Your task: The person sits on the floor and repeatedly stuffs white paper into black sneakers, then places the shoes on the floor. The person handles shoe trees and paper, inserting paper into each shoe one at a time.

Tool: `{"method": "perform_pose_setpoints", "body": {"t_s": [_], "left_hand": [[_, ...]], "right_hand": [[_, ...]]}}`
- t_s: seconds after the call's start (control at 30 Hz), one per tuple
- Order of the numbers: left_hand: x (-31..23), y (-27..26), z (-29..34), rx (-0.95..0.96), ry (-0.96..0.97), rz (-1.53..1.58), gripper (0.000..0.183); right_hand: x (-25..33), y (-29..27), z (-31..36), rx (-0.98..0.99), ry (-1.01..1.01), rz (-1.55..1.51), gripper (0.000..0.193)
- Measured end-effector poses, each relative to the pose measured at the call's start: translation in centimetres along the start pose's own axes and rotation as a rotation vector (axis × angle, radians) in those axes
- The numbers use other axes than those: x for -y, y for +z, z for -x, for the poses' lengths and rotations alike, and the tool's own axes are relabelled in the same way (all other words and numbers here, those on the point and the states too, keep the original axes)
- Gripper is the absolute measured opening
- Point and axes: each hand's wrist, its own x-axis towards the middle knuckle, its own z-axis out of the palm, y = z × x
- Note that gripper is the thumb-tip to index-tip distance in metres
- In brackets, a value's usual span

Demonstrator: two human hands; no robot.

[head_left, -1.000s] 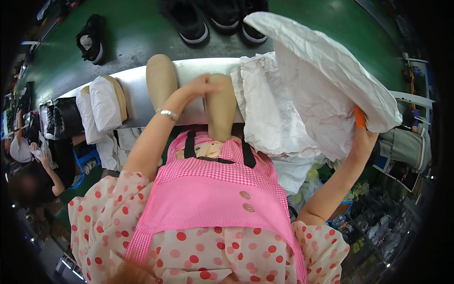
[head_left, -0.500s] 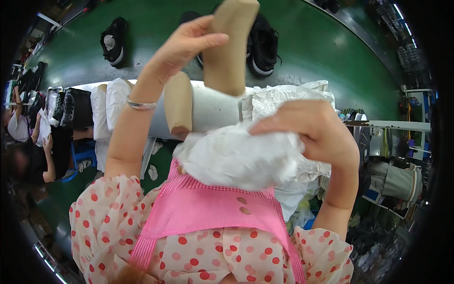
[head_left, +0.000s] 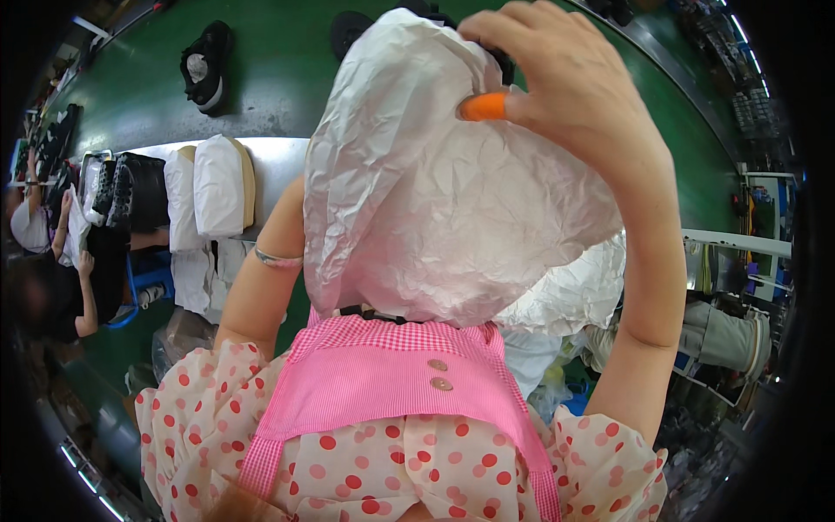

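Observation:
A large, crumpled white paper sheet fills the middle of the view, spread upright in front of me. My right hand has it near the top right, the thumb in an orange finger cover pressed against the paper and the fingers over its upper edge. Behind the sheet my left hand is hidden; only the forearm with a bracelet shows. The beige form is also out of sight there. More crumpled white paper lies at the lower right of the sheet.
White-wrapped beige forms rest on the pale bench edge at left. A black shoe stands on the green surface beyond, with other black shoes partly behind the paper. At far left another person handles white material. Grey fabric hangs at right.
The bunched paper in my right hand has been lifted and opened out into a broad sheet. It now covers my left hand and the beige form that hand held.

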Motion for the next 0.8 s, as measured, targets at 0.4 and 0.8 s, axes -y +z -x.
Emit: {"method": "perform_pose_setpoints", "body": {"t_s": [0.4, 0.8], "left_hand": [[0.8, 0.0, 0.2, -0.048, 0.049, 0.045, 0.050], [1.3, -0.2, 1.7, -0.069, 0.036, 0.054, 0.051]], "right_hand": [[8.8, 5.8, 7.9, -0.103, 0.667, -0.441, 0.060], [9.8, 9.3, 8.7, -0.106, 0.869, -1.467, 0.079]]}}
